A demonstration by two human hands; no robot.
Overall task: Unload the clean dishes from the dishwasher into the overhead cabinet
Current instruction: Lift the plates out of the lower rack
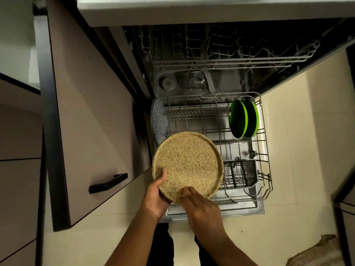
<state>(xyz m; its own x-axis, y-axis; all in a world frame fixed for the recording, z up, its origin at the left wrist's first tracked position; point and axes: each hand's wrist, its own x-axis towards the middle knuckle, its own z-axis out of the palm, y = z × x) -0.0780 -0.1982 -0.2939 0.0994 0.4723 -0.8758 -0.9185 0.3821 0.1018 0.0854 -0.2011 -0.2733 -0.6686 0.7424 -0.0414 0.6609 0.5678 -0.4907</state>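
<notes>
A large round tan speckled plate [189, 162] is held over the left front of the pulled-out lower dishwasher rack [266, 150]. My left hand [156, 196] grips its near left rim, thumb on the top face. My right hand [199, 206] holds the near rim from the right, fingers curled onto the edge. Two green plates [243, 119] stand upright at the rack's back right. A grey speckled plate [159, 121] stands on edge at the rack's back left. The overhead cabinet is out of view.
The open dishwasher tub and the upper rack [230, 52] lie behind the lower rack. A cutlery basket [240, 173] sits at the rack's front right. A brown cabinet door with a black handle [108, 183] stands open on the left. A woven mat [315, 252] lies on the beige floor tiles.
</notes>
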